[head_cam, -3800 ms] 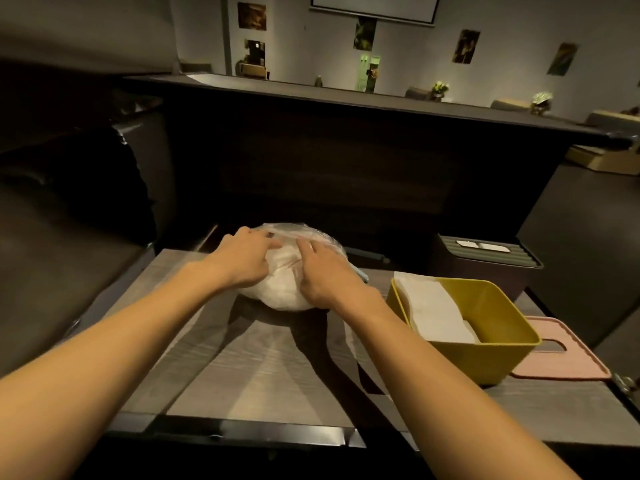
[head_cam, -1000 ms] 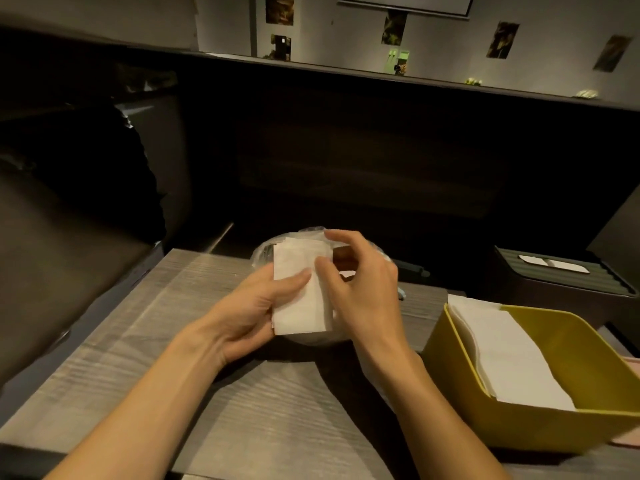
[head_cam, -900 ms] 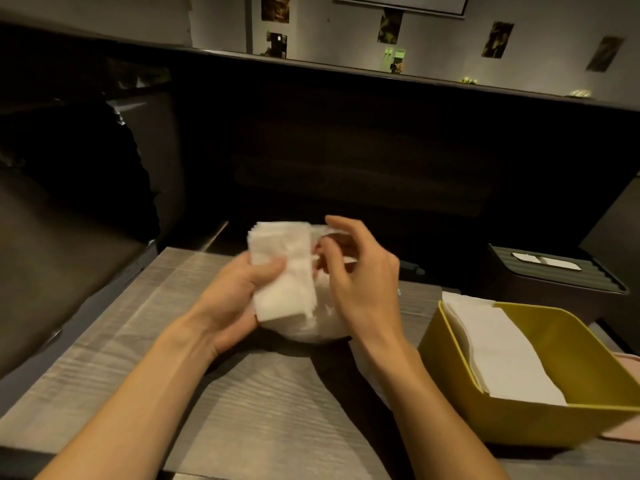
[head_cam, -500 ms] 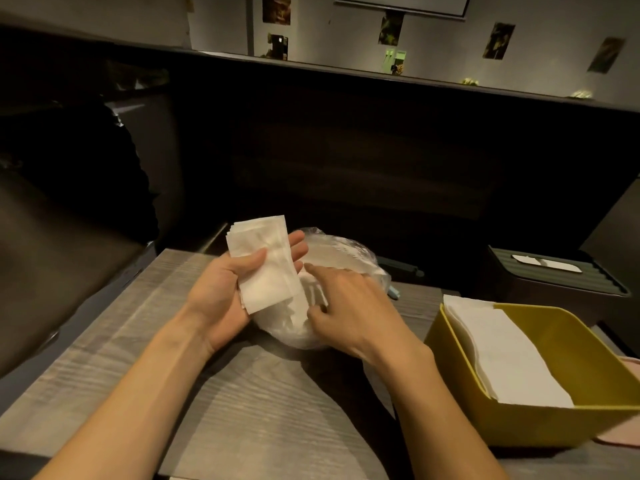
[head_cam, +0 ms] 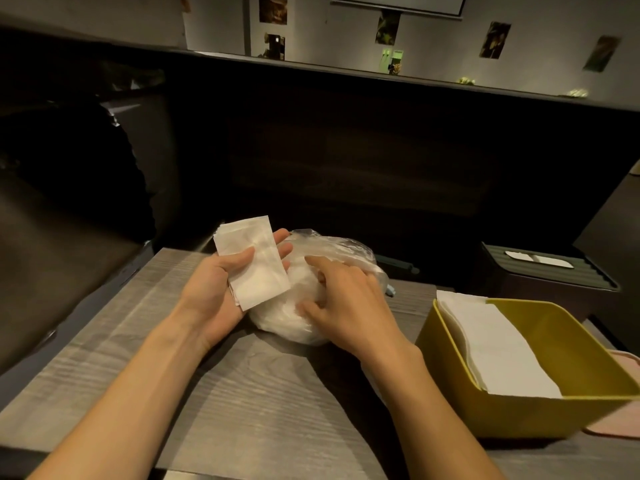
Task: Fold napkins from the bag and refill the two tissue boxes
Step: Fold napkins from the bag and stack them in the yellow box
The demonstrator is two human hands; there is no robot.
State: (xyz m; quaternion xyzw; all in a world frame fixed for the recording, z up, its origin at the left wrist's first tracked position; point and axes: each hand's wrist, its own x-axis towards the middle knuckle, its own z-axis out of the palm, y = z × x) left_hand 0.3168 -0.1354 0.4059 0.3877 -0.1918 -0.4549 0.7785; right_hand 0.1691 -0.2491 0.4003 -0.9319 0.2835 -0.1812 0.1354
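In the middle left of the frame the left hand [head_cam: 221,289] lies palm up above the grey wooden table [head_cam: 221,410], its thumb pressing a small stack of white napkins [head_cam: 254,259] against the straightened fingers, so the stack is pinched flat rather than clenched. Several layers show at its left edge, though how many cannot be told.

Just right of it, at the centre, sits the clear plastic bag [head_cam: 346,249], rounded and full of more white paper. The right hand [head_cam: 343,292] rests on the bag's near side with fingers loosely bent over the film; whether it is pinching anything inside the mouth is not shown.

At the lower right stands the yellow tissue box [head_cam: 540,424], open, with folded napkins [head_cam: 498,351] leaning along its left wall and room left to the right of them. Behind it, at the middle right, is the dark tissue box [head_cam: 554,282] with its slotted lid on (a white slip shows in the slot). A pink lid [head_cam: 623,431] peeks out at the right edge.

The step in hand looks like drawing more napkins from the bag. To do it well:
- keep the left thumb firm, so the stack stays square
- hold the bag down while pulling, since thin film will lift with the paper
- take only a few sheets, edges aligned, before folding
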